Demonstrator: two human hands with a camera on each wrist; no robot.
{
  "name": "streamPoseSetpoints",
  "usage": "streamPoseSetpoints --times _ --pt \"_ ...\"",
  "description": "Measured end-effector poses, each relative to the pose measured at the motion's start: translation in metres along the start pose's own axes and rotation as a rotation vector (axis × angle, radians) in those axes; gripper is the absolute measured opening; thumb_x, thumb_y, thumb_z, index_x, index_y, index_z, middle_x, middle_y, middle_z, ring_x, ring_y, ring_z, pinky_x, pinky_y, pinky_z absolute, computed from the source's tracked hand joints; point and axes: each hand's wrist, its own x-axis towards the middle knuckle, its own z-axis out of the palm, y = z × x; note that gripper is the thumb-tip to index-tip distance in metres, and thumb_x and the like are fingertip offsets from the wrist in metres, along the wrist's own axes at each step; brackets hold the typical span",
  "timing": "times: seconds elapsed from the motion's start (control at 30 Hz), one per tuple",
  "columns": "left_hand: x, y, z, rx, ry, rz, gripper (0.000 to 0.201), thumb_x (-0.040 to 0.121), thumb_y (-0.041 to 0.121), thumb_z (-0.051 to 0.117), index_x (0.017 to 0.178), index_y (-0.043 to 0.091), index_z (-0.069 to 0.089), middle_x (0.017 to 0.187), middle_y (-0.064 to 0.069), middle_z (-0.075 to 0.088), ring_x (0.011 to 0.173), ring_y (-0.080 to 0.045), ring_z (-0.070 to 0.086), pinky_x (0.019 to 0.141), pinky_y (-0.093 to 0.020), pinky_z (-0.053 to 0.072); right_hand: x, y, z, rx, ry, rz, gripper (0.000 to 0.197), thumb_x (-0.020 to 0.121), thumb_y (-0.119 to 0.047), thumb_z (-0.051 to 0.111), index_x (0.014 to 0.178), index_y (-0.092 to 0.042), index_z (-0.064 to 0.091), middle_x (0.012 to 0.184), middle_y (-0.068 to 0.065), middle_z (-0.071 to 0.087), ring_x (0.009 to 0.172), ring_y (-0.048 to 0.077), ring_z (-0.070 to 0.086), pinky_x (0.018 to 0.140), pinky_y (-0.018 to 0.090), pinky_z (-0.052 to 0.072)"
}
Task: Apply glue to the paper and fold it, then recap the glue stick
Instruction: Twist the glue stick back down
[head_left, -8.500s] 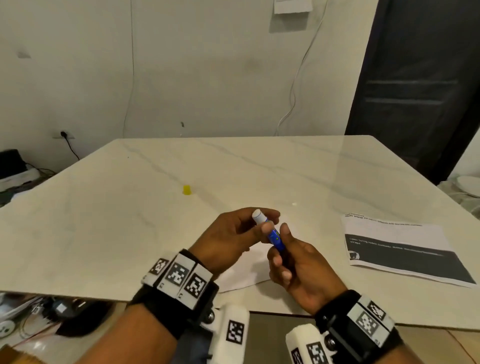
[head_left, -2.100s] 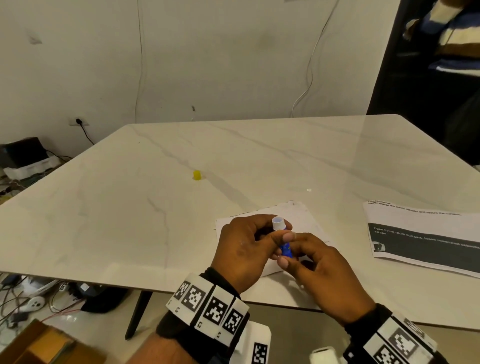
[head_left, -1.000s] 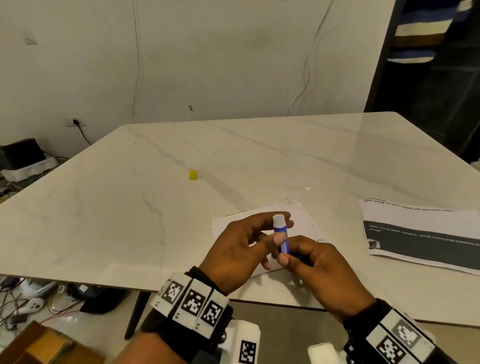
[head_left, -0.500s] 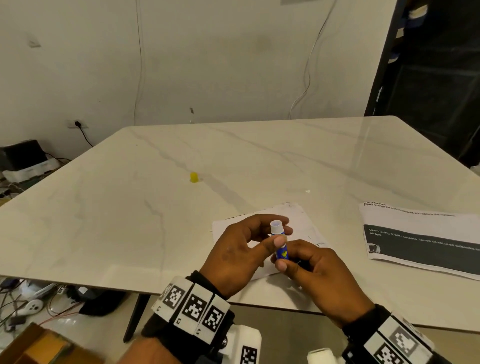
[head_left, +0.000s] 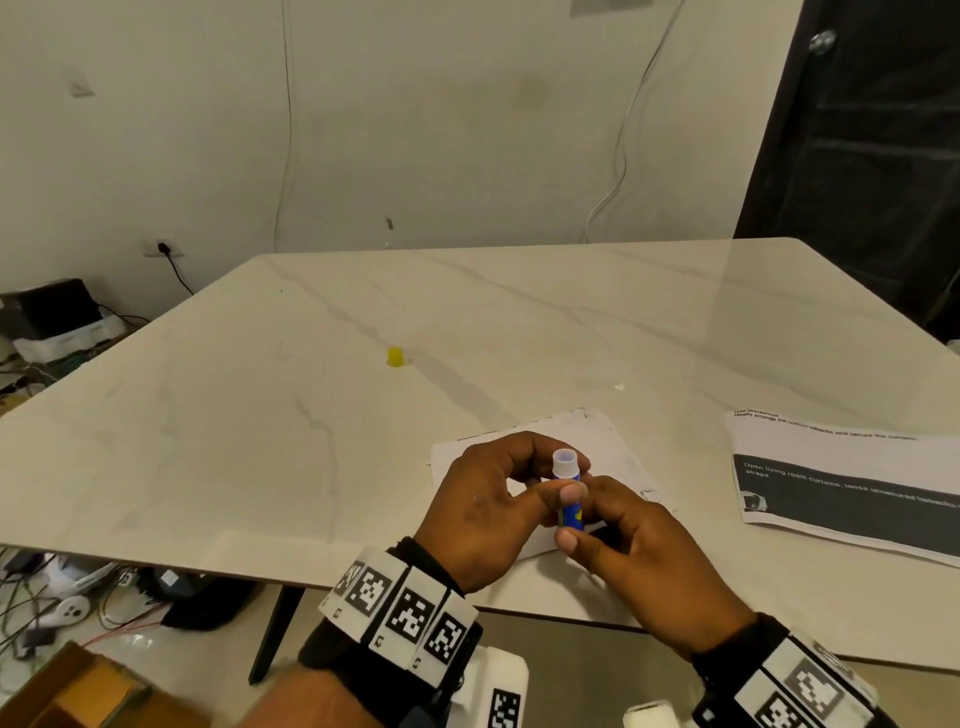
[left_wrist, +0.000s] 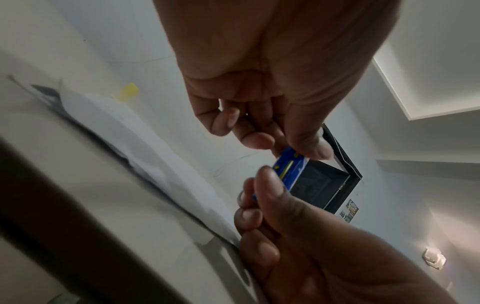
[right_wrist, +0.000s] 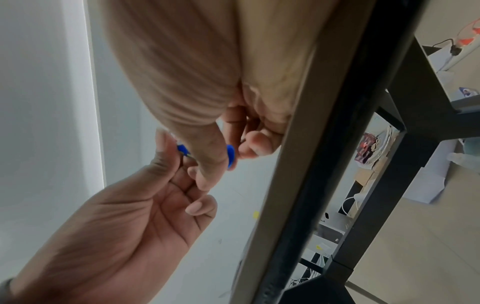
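I hold a blue glue stick (head_left: 570, 506) upright over the table's near edge, its white open top (head_left: 564, 462) uncapped. My left hand (head_left: 550, 480) pinches the upper barrel between thumb and fingers. My right hand (head_left: 587, 519) grips the lower end, thumb in front. The left wrist view shows the blue barrel (left_wrist: 288, 168) between both hands, and the right wrist view its blue base (right_wrist: 231, 156). The white paper (head_left: 613, 447) lies on the table beneath my hands. The yellow cap (head_left: 395, 356) stands alone farther back to the left.
A printed sheet with a dark band (head_left: 852, 488) lies at the right on the marble table (head_left: 260, 426). A small white speck (head_left: 619, 386) sits behind the paper. Cables and boxes clutter the floor at the left (head_left: 62, 608). A dark door (head_left: 872, 156) is at the back right.
Both hands have kept hold of the glue stick over the paper. It sits slightly lower in my fingers than a second ago. The cap and the sheets have not moved.
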Motion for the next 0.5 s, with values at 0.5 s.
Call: streamPoseSetpoints --times 0.5 --pt "-0.0037 -0.0088 0.0035 0.072 0.066 -0.009 0.016 0.087 0.026 0.072 0.103 0.028 0.072 0.095 0.014 0.076 0.088 -0.003 0.065 0.066 -0.002 0.041 0.001 0.0001 0.0025 -0.008 0.056 0.01 0.011 0.087 -0.035 0.071 0.097 -0.032 0.069 0.094 -0.01 0.069 0.083 0.011 0.065 0.072 0.025 0.051"
